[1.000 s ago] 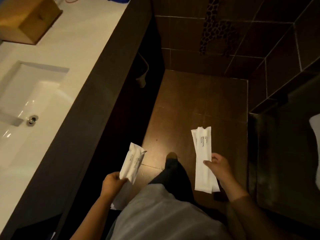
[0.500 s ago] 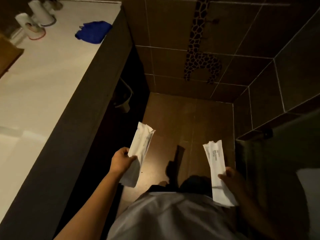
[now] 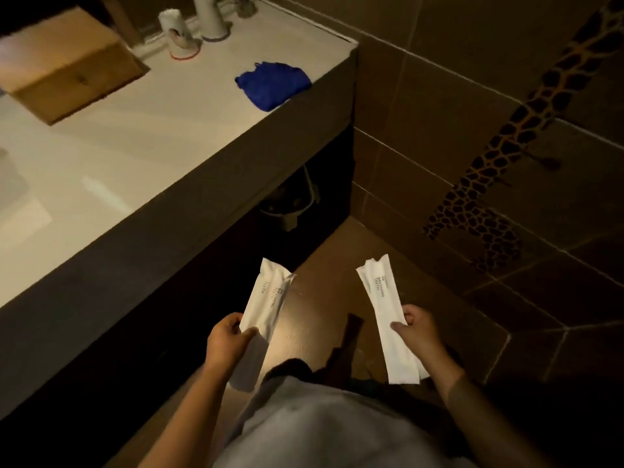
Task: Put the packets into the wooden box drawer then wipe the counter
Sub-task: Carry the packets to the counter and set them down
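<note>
My left hand [image 3: 228,339] grips a bunch of long white packets [image 3: 268,298] printed "BRUSHING TEETH", held low in front of my body beside the counter's dark front. My right hand [image 3: 417,329] grips another bunch of white packets [image 3: 385,309] of the same kind, pointing away from me over the brown floor. The wooden box [image 3: 64,72] with its drawer front shut stands at the far left of the white counter [image 3: 152,130]. A crumpled blue cloth [image 3: 271,84] lies near the counter's right end.
Two upturned white cups [image 3: 177,32] stand at the counter's back. A small bin [image 3: 290,204] sits under the counter. A brown tiled wall with a giraffe sticker [image 3: 499,184] closes off the right side. Brown floor tiles lie ahead.
The view has swung left and up, bringing the wooden box, cups and blue cloth into sight. Both hands still hold their packets, now a little closer together.
</note>
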